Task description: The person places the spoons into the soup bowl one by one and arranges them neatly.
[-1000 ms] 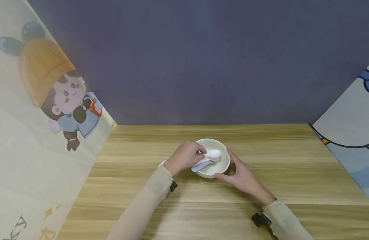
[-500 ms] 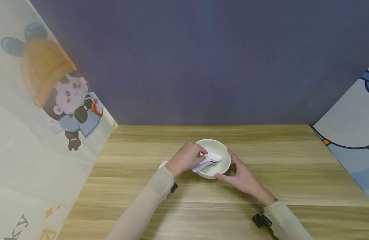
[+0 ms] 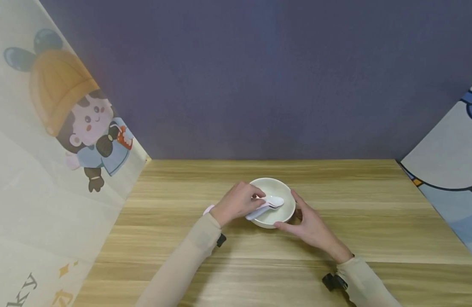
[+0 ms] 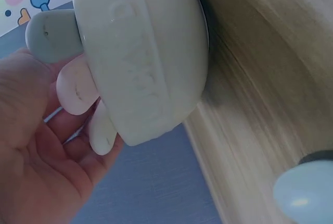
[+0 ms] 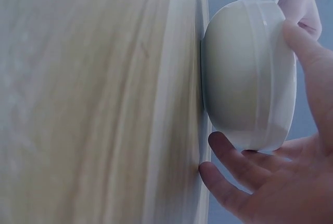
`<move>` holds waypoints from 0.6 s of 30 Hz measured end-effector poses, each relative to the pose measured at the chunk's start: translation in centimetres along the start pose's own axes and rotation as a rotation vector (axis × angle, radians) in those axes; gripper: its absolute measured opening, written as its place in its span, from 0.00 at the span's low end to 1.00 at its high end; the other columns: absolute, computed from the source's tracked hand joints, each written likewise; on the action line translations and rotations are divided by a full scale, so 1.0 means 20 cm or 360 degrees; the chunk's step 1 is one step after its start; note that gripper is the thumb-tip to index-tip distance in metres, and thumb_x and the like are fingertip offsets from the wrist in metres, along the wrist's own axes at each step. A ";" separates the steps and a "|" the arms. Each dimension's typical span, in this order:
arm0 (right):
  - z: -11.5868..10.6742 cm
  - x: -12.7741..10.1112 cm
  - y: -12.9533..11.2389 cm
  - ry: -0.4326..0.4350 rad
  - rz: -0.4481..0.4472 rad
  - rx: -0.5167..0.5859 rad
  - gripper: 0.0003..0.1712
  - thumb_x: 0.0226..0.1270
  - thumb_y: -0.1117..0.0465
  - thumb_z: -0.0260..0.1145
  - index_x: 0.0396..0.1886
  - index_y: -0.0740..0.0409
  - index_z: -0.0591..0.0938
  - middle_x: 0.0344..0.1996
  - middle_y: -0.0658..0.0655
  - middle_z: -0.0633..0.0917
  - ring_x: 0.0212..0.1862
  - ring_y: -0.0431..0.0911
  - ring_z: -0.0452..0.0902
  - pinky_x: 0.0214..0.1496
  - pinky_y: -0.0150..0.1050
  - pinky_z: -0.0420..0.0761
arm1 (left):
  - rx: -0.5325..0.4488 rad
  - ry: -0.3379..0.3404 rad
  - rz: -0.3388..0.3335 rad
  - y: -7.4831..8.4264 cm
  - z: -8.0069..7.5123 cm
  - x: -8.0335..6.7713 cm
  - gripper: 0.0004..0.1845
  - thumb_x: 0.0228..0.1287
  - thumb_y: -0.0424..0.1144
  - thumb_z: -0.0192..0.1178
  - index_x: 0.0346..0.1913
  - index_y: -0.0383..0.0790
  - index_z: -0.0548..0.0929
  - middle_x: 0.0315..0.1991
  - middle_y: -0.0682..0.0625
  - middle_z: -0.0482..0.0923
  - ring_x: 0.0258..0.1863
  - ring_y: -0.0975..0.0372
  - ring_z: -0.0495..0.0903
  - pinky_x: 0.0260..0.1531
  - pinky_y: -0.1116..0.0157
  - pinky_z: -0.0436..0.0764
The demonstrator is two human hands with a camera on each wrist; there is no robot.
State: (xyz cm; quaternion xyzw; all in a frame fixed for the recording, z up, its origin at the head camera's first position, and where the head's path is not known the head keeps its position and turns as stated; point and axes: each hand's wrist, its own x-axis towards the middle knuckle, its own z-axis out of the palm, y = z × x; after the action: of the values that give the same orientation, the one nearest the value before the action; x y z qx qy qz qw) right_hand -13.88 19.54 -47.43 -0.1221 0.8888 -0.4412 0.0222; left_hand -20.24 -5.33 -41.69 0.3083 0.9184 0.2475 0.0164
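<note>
Spoons (image 3: 273,202) lie in the bowl (image 3: 273,186), handles over its left rim, where the left hand (image 3: 238,202) pinches, probably, the white one; the right hand (image 3: 311,226) grips the bowl's right side between spread thumb and fingers.

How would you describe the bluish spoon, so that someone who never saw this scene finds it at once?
On the wood-grain table, find the off-white bowl between the left hand and the right hand. Three spoon handles stick out over its rim. The bluish spoon lies lowest in the head view; its neighbours are pink and white.
</note>
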 end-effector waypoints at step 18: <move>0.00 0.00 0.00 0.0031 -0.0013 -0.0025 0.70 0.58 0.39 0.83 0.87 0.64 0.52 0.72 0.70 0.77 0.59 0.55 0.87 0.64 0.57 0.83 | -0.0203 0.0210 -0.0017 -0.05 -0.05 -0.12 0.13 0.72 0.40 0.67 0.55 0.42 0.92 0.48 0.49 0.92 0.47 0.58 0.89 0.47 0.63 0.87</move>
State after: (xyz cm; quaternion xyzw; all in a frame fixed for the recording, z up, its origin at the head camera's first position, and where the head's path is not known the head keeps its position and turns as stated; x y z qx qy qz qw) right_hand -13.86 19.52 -47.48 -0.1217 0.8918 -0.4355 0.0108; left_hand -19.04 -7.87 -41.59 0.2846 0.9016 0.3250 -0.0232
